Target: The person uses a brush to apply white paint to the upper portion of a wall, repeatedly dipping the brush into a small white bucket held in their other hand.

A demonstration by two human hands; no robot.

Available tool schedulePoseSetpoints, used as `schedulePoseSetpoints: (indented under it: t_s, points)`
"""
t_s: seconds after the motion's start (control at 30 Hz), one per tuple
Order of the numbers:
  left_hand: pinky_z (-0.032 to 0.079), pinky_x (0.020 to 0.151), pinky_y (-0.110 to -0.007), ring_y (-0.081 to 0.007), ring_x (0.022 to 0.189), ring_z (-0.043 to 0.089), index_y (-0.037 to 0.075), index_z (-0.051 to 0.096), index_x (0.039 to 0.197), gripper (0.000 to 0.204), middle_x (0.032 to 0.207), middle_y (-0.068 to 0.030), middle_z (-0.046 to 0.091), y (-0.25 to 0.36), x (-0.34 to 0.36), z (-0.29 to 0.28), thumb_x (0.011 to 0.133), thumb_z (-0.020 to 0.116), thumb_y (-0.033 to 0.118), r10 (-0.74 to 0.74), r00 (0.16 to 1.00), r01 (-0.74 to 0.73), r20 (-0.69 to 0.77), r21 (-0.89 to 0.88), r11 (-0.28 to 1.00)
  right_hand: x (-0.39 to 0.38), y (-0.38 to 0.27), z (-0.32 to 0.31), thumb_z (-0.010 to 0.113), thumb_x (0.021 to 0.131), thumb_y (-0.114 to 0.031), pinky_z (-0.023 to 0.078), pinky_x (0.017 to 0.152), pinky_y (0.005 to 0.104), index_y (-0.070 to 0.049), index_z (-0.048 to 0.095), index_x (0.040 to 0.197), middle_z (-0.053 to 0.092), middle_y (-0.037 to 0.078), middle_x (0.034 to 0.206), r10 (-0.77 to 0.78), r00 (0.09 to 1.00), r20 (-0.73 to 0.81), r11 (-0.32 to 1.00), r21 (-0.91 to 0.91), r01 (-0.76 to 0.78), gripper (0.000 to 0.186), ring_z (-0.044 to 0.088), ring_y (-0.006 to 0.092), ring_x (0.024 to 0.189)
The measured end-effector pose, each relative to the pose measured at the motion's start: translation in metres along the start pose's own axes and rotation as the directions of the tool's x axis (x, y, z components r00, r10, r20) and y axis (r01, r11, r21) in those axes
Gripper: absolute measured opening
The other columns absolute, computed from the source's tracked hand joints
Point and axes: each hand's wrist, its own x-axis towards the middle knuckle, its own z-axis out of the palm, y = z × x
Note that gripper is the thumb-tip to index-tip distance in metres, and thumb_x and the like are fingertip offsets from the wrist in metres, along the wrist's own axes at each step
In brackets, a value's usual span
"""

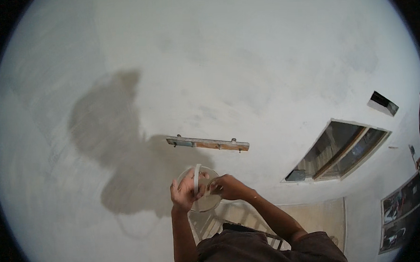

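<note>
A round, see-through bucket [207, 205] with a pale band-like handle [196, 178] is right in front of my body. My left hand [184, 190] is at its left side, overlapped by the handle. Its thumb stands apart and its fingers stretch toward the right; whether they bear on the bucket is unclear. Over the right part of the rim, my right hand [225, 187] has its fingers curled and pressed together. What they hold, if anything, is hidden. The bucket's contents are too blurred to make out.
A wooden strip with pegs [220, 144] is fixed to the pale wall [263, 58] beyond my hands. Below me is a ladder [209, 224]. A framed window opening [337, 149] and a small recess [383, 103] lie to the right, with another window [401, 211] at the far right.
</note>
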Motion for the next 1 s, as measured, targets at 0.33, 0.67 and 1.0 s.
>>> schedulePoseSetpoints:
  t_s: [0.33,0.67,1.0]
  points:
    - [0.029,0.046,-0.025,-0.0120,0.051,0.042,-0.009,0.020,0.151,0.110,0.111,-0.0130,0.058,-0.017,-0.004,0.010,0.086,0.022,0.079,-0.135,0.988,0.129,0.071,0.080,0.988,0.001,0.049,0.073,0.068,0.081,-0.019,0.053,0.085,0.0452,-0.027,0.077,0.098,0.053,0.024,0.133,0.341,0.940,0.026,0.758,-0.599,-0.259,0.021,0.065,0.0365,0.104]
    - [0.027,0.046,-0.023,-0.0119,0.058,0.046,-0.009,0.022,0.151,0.115,0.107,-0.0106,0.057,-0.037,0.002,0.019,0.081,0.027,0.082,-0.130,0.987,0.143,0.097,-0.143,0.979,-0.038,-0.007,0.018,0.068,0.085,-0.015,0.057,0.073,0.0428,-0.006,0.073,0.103,0.072,0.019,0.098,0.380,0.889,-0.255,0.826,-0.340,-0.450,0.021,0.072,0.0337,0.085]
    - [0.027,0.046,-0.022,-0.0122,0.057,0.042,-0.010,0.028,0.146,0.125,0.109,-0.0148,0.056,-0.042,-0.013,0.048,0.073,0.031,0.091,-0.042,0.999,0.041,-0.001,-0.204,0.978,-0.114,0.016,0.030,0.063,0.098,-0.019,0.060,0.070,0.0330,0.003,0.062,0.109,0.070,0.015,0.098,0.705,0.532,-0.468,0.594,0.800,-0.084,0.025,0.071,0.0220,0.085]
